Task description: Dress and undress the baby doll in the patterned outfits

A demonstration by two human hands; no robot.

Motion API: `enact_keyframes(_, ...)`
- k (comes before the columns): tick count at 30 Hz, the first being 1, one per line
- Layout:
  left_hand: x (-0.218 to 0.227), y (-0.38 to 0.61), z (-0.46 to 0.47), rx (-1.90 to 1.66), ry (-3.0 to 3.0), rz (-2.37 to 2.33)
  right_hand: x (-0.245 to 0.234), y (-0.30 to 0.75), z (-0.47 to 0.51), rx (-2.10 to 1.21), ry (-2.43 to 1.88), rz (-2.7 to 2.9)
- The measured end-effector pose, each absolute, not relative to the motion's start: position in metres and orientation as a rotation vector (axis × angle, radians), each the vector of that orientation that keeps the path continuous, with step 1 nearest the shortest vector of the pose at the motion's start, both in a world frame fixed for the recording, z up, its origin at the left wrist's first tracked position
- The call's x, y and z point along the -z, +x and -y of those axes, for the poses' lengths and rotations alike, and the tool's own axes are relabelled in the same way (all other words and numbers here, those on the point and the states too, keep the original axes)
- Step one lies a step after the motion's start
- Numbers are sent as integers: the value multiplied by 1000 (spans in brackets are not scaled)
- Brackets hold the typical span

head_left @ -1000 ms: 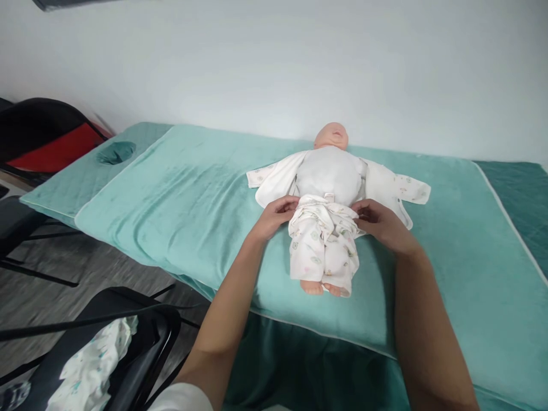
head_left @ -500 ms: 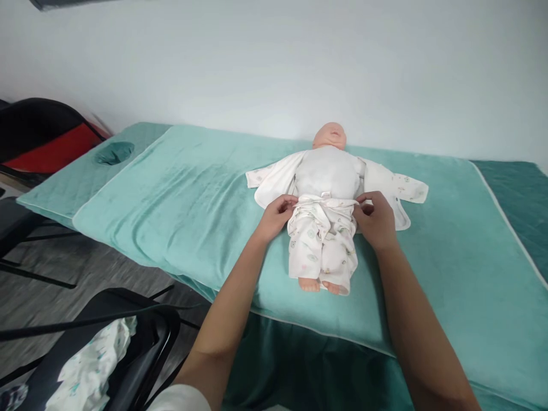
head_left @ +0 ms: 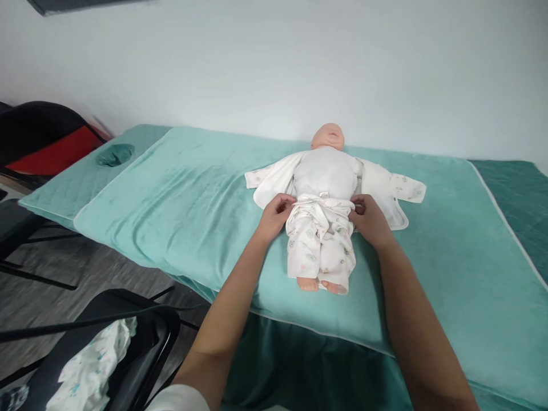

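Trousers [head_left: 319,245] lie around the doll [head_left: 325,171], long axis twelve to six — waistband [head_left: 309,198] at twelve. Left hand [head_left: 276,218] at its nine o'clock, right hand [head_left: 371,220] at three, equally near — both curled nearly closed, pinching cloth.

A white sleeve [head_left: 180,398] is being worn on the left arm [head_left: 226,308]; 2 bare hands [head_left: 274,216] are being shown.
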State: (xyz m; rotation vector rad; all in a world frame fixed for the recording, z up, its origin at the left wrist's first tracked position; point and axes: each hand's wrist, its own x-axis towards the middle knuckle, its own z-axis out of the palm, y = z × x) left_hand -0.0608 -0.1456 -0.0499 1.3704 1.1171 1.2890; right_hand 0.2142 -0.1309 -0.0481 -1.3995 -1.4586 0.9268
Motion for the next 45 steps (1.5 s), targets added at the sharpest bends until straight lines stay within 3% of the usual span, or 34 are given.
enact_keyframes(5, 49, -59, 144, -1389, 1471, -1042, 47, 214, 131, -939, -1410, 1429)
enact_keyframes(20, 43, -44, 131, -1190, 1241, -1217, 42, 201, 127, -1131, -1340, 1176)
enact_keyframes(25, 43, -44, 132, -1246, 1320, -1238, 40, 201, 129, -1048, -1382, 1181)
enact_keyframes(36, 41, -51, 115, -1407, 1027, -961, 35, 199, 137, -1120, -1334, 1249)
enact_keyframes(45, 33, -41, 90, -1503, 1383, -1170, 33, 196, 134, -1256, -1196, 956)
